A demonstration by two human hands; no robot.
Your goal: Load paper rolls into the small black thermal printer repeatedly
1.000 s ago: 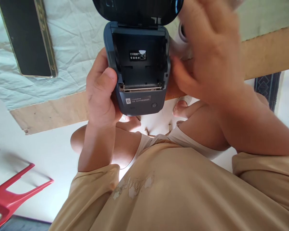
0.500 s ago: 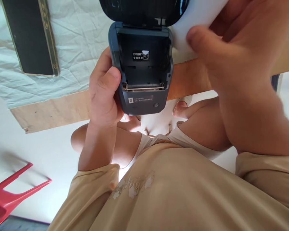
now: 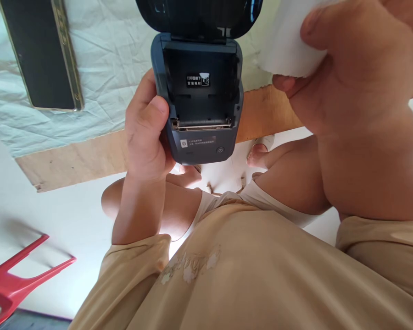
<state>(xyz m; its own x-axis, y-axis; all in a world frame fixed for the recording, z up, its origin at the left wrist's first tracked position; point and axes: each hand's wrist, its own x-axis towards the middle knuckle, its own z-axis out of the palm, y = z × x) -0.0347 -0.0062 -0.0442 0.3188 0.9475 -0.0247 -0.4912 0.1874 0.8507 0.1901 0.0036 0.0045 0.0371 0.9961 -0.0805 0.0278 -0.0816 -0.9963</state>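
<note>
My left hand grips the left side of a dark blue label printer, thumb on its edge. The printer's black lid stands raised, and its roll bay is bare apart from a small printed sticker inside. A power button and a Bluetooth label show on its front. To the right, my right hand is closed around a white paper roll, thumb on the near side and a fingertip beneath. The roll is apart from the printer, and its upper part runs out of view.
A black phone lies on the pale cloth at the left. Below the cloth runs the wooden table edge. A red plastic stool stands on the floor at lower left. My legs are under the table edge.
My right hand has turned and moved slightly right, and more of the white roll shows in its grip. The printer in my left hand has shifted a little left.
</note>
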